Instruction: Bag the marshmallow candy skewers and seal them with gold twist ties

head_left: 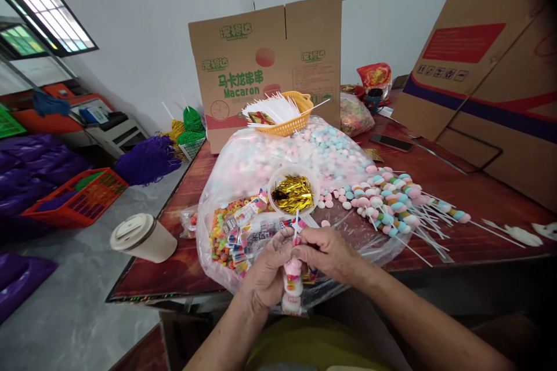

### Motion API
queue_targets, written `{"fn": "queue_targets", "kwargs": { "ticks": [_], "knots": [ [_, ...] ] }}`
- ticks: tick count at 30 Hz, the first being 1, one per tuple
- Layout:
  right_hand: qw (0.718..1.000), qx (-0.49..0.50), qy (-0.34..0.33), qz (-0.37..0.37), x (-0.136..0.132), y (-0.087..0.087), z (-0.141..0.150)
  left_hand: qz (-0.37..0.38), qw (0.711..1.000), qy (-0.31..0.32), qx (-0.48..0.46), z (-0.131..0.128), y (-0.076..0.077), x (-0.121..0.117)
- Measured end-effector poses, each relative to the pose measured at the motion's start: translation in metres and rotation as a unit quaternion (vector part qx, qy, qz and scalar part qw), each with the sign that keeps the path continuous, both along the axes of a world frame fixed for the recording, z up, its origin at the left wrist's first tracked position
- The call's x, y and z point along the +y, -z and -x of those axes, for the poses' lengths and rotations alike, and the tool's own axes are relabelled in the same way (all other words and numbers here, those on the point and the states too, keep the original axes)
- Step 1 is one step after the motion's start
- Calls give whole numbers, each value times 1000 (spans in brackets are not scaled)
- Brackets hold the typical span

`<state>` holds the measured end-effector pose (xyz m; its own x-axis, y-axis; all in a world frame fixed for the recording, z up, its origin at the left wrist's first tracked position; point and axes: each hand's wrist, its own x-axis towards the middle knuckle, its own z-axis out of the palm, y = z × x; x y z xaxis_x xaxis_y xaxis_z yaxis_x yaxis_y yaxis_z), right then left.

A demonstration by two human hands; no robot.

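Fingers close around the neck of a wrapped candy skewer

At the lower centre of the frame, a person at a reddish-brown worktop holds the wrapped candy skewer, its white stick pointing toward the top. The fingers of the left hand curl round the gathered wrapper from the left, while those of the right hand pinch it from the right. Soft, rounded pieces in pink and white show stacked through the clear wrapper, which carries red and yellow print. Just beyond the hands, a translucent bowl contains gold foil ties. Pastel skewers lie piled at centre right, near a large clear bag of pastel sweets.
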<state>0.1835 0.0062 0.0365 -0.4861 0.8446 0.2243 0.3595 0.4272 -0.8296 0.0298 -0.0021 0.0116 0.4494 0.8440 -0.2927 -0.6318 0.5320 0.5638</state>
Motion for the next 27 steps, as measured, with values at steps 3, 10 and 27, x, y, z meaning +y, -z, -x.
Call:
{"fn": "queue_targets", "kwargs": {
  "ticks": [3,10,27],
  "knots": [
    [988,-43,89,-123,-3,14,14,33,996,-78,18,-4,2,2],
    [896,-225,73,-376,-4,9,5,-15,977,-181,115,-11,3,-6],
    [989,93,109,47,-28,21,35,-212,921,49,322,22,-9,-19]
  ]
}}
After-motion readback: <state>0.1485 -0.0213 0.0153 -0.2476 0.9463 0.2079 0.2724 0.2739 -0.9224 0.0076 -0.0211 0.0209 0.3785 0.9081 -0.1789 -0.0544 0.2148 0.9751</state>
